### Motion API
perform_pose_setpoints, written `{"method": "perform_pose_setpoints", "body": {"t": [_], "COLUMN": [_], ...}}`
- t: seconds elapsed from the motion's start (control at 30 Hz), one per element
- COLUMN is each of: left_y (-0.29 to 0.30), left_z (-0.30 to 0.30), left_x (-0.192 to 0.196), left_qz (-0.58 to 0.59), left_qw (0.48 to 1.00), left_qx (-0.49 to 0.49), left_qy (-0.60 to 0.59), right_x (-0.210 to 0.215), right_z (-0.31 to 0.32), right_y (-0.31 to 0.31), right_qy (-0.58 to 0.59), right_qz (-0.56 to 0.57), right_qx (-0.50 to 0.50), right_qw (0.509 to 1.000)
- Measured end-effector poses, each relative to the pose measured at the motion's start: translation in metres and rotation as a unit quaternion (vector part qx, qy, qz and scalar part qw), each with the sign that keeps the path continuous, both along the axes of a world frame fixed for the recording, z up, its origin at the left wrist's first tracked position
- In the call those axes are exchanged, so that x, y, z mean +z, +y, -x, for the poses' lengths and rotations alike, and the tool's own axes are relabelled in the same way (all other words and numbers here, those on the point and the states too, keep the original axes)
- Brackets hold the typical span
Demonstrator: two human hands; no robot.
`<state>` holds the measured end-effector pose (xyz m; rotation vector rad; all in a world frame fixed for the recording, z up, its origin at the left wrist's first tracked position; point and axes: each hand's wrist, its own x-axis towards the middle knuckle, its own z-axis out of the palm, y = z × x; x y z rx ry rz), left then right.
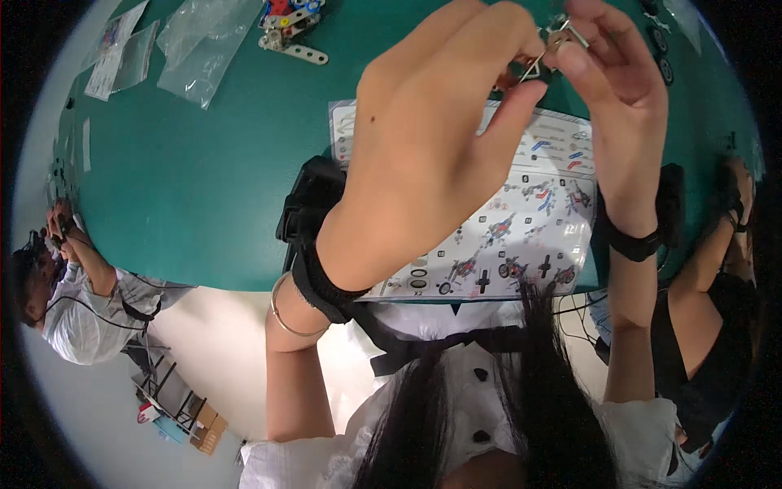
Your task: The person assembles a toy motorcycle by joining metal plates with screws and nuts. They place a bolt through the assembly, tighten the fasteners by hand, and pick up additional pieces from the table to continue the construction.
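Both my hands are raised over the far part of the green table, close together at the top right of centre. My left hand is closed, thumb and fingers pinching a thin metal piece; its exact kind is partly hidden by the fingers. My right hand pinches a small silvery metal bracket between thumb and fingers, right up against the left fingertips. Beneath them lies a printed assembly sheet with pictures of a model vehicle, partly covered by my left hand and wrist.
A partly built model of metal strips with red and blue parts stands at the far edge. Clear plastic bags lie far left, small black wheels far right. Other people sit at the left and right.
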<state>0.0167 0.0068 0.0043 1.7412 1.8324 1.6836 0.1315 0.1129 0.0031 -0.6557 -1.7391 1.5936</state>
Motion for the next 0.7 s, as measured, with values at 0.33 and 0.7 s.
{"method": "perform_pose_setpoints", "body": {"t": [0.33,0.7], "left_y": [-0.011,-0.014], "left_z": [0.001,0.0], "left_x": [0.0,-0.001], "left_qz": [0.005,0.019], "left_qw": [1.0,0.997], "left_qx": [-0.019,-0.023], "left_qy": [-0.015,-0.071], "right_x": [-0.01,0.012], "right_z": [-0.002,0.006], "right_y": [0.005,-0.012], "right_qy": [0.023,0.001], "right_qz": [-0.116,-0.118], "right_qx": [-0.006,-0.013], "right_qw": [0.993,0.993]}}
